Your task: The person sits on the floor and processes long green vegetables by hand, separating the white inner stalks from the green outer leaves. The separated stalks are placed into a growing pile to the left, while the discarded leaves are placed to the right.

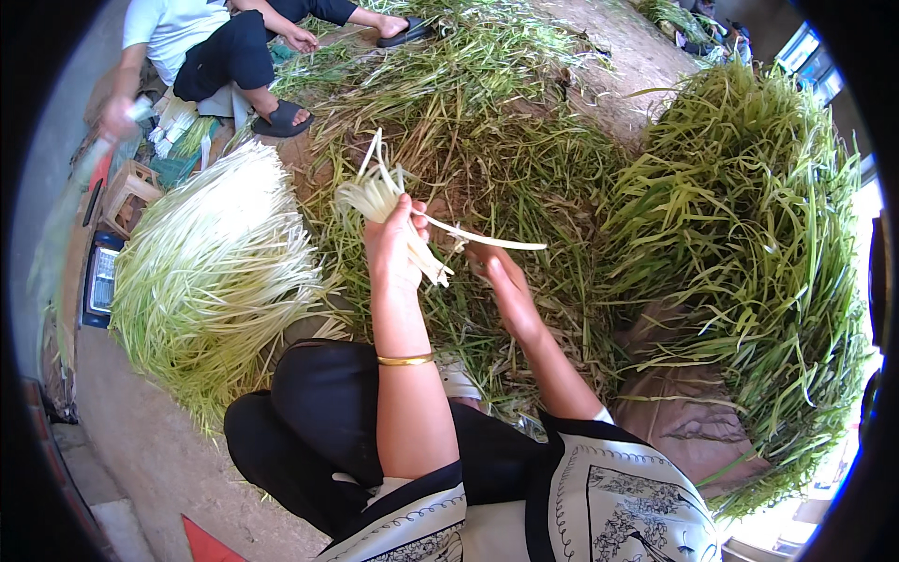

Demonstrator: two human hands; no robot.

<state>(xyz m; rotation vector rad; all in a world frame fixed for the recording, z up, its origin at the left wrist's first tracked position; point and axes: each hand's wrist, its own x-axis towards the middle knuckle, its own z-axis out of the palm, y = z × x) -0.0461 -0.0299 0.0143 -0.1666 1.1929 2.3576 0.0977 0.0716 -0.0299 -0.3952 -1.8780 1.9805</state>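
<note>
My left hand (390, 247) is closed around a small bunch of pale, chive-like stalks (376, 195). Their white tops fan out above the thumb, and the trimmed-looking ends point down to the right. One long white stalk (491, 239) sticks out sideways from this hand. Just below that stalk is my right hand (502, 277), its fingers blurred and partly hidden, so a grip on anything cannot be made out. Left of my knees lies a large heap of whitish-green stalks (218, 260), laid roughly parallel.
A tall pile of green leafy stalks (737, 232) rises at the right, on brown sheeting (681, 414). Loose leaves (506, 168) litter the floor ahead. Another person (211, 56) sits at the upper left, near a small wooden stool (130, 193) and a blue-framed lamp-like device (104, 277).
</note>
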